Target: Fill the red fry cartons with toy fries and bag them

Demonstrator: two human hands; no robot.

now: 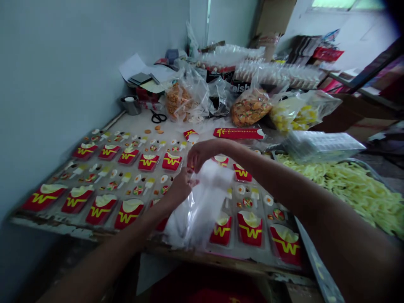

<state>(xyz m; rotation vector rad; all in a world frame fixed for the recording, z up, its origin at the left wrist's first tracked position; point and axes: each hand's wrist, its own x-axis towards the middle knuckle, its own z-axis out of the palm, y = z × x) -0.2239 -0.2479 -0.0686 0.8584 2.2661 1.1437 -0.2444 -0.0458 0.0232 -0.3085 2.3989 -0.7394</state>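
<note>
Here, both hands (pixel 183 185) (pixel 202 152), close together, pinch clear plastic (pixel 202 202) above a packed table (pixel 134 124) beside a pale wall (pixel 78 71).

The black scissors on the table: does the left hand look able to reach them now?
Probably not right away: the left hand is at the translucent plastic, and the black scissors lie farther back, though uncovered.

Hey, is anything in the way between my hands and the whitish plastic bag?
Nothing visible. The left hand and right hand are close together at the upper end of the plastic bag, though blur hides the exact grip. The red fry boxes lie around it on the table, not in between.
</note>
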